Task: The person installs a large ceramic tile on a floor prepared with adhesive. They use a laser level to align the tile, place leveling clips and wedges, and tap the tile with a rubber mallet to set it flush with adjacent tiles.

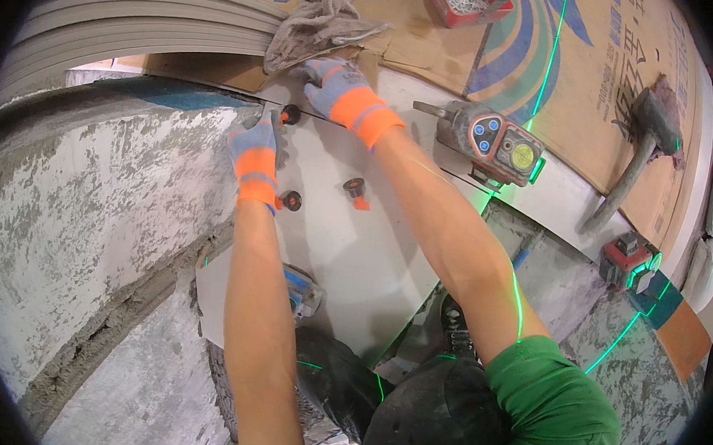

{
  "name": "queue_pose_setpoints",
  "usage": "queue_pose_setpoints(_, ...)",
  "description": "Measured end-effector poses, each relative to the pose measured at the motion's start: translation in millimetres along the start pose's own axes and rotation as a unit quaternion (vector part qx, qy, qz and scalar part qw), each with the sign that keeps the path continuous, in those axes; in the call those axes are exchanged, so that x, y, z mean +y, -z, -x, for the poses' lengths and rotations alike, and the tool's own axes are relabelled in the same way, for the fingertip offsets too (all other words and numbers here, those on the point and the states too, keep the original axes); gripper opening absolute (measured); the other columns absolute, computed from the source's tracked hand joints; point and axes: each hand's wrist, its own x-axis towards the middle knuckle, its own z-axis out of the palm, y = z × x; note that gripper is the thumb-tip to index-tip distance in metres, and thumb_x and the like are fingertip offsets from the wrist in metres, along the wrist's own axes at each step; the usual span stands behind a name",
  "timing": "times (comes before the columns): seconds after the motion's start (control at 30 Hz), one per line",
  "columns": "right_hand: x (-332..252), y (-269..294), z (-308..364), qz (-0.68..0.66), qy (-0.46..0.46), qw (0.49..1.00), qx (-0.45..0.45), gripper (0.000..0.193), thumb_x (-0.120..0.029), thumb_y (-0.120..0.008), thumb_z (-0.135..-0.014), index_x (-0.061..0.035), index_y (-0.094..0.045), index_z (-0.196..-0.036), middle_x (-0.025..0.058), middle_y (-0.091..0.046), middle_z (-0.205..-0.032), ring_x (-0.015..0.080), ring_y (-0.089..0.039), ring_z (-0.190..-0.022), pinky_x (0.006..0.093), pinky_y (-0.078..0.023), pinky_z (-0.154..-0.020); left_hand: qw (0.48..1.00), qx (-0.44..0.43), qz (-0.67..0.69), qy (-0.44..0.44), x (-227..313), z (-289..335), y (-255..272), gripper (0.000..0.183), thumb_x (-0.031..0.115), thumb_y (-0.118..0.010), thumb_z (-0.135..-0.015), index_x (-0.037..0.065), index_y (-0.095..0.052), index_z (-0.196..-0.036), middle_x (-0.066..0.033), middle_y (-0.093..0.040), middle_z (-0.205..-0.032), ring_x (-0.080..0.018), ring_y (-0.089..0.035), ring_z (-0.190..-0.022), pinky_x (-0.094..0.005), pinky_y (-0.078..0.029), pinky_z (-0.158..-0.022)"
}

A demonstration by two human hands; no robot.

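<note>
Both my hands wear grey-blue gloves with orange cuffs. My left hand (254, 151) is at the left edge of a large pale tile (362, 264), fingers stretched away from me beside a black-and-orange tile-levelling knob (289, 114). At the tile's far end, my right hand (338, 91) rests with its fingers spread near a crumpled grey-brown cloth (321, 22). The fingertips of both hands are partly hidden. Another levelling knob (290, 200) sits by my left wrist, and a third one (354, 188) stands out on the tile.
A grey laser level (490, 141) casts green lines to the right. Beyond it lie a mallet (638, 151) on cardboard (581, 81) and a red laser device (627, 260). A blue-and-grey tool (302, 291) rests near my knees. Grey trim strips (156, 10) and a rough wall (101, 205) flank the left.
</note>
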Motion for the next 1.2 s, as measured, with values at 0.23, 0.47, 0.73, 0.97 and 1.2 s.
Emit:
queue_pose_setpoints(0.23,-5,3,2,-0.001,-0.018,1.000,-0.009,0.035,-0.024,-0.056,-0.078,-0.0073,-0.056,-0.108,0.0182,-0.057,-0.107,0.0350,-0.051,-0.103,0.0400,-0.040,-0.089,0.996,-0.071,-0.033,-0.030,23,5,2,0.020,0.019,-0.059,-0.074,-0.001,-0.052,-0.076,-0.0079,-0.052,-0.059,-0.0175,-0.046,-0.040,-0.0311,-0.037,-0.038)
queue_pose_setpoints(0.47,-3,2,-1,0.004,-0.017,1.000,-0.016,0.038,-0.026,-0.056,-0.077,-0.0083,-0.057,-0.110,0.0188,-0.057,-0.109,0.0348,-0.052,-0.103,0.0394,-0.040,-0.090,0.968,-0.064,-0.225,-0.088,30,11,-11,0.028,0.024,-0.059,-0.076,0.001,-0.054,-0.092,-0.0139,-0.061,-0.076,-0.0262,-0.059,-0.061,-0.0367,-0.046,-0.054)
queue_pose_setpoints(0.73,-6,-4,4,0.193,0.067,0.976,-0.071,0.038,-0.034,-0.057,-0.072,-0.0124,-0.062,-0.102,0.0172,-0.059,-0.101,0.0318,-0.052,-0.100,0.0390,-0.041,-0.087,0.780,-0.039,-0.552,-0.292,22,6,-1,0.030,0.028,-0.055,-0.078,0.014,-0.056,-0.104,-0.0124,-0.063,-0.097,-0.0306,-0.060,-0.092,-0.0420,-0.046,-0.078)
queue_pose_setpoints(0.97,-4,-2,8,0.119,0.048,0.988,-0.087,0.030,-0.027,-0.060,-0.069,-0.0124,-0.064,-0.095,0.0154,-0.058,-0.102,0.0329,-0.049,-0.102,0.0376,-0.041,-0.088,0.797,0.004,-0.500,-0.338,16,14,3,0.030,0.028,-0.056,-0.075,0.015,-0.057,-0.102,-0.0116,-0.064,-0.094,-0.0308,-0.061,-0.086,-0.0414,-0.047,-0.074)
queue_pose_setpoints(1.2,1,-15,25,0.149,0.085,0.983,-0.069,0.033,-0.018,-0.058,-0.069,-0.0094,-0.062,-0.100,0.0169,-0.050,-0.112,0.0330,-0.045,-0.106,0.0397,-0.039,-0.091,0.808,0.005,-0.476,-0.348,13,15,3,0.030,0.028,-0.057,-0.075,0.014,-0.060,-0.101,-0.0139,-0.064,-0.089,-0.0321,-0.061,-0.083,-0.0415,-0.048,-0.072)
